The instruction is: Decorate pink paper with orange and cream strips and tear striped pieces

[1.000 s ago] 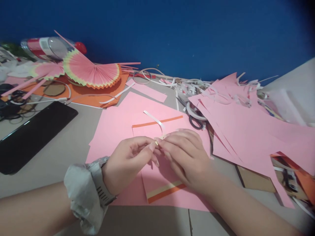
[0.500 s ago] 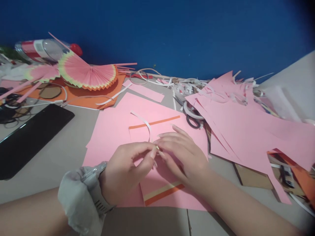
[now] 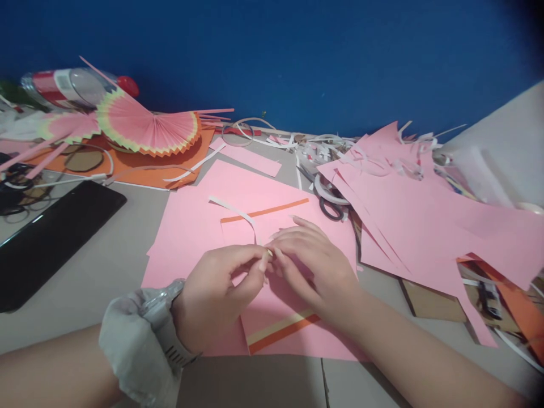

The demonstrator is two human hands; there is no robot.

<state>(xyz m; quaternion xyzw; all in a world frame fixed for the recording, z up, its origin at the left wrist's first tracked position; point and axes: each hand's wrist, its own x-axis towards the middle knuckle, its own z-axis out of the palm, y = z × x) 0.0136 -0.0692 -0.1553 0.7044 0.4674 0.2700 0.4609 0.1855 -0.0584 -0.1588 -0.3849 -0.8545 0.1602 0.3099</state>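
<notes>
My left hand [image 3: 232, 289], with a watch and a grey scrunchie at its wrist, pinches a thin white strip [image 3: 238, 212] between thumb and index finger. Its free end curls up and away to the left, over the pink paper. A tiny pale yellow piece [image 3: 269, 253] shows at the fingertips. My right hand [image 3: 317, 266] meets the left there, thumb and index finger closed together at the same spot, its other fingers stretched out. Beneath both hands lies a pink sheet [image 3: 289, 328] with an orange band along its far edge and cream and orange bands along the near one.
Larger pink sheets [image 3: 178, 226] lie below. Scissors [image 3: 330, 208] rest right of them, by a pile of cut pink paper [image 3: 408, 198]. A black phone [image 3: 55, 243] is at left. Behind it are folded paper fans [image 3: 148, 127], a bottle [image 3: 80, 86] and white scraps.
The free end of the white strip has swung left and lower. The right thumb has shifted slightly up towards the left fingertips; both hands stay in nearly the same place.
</notes>
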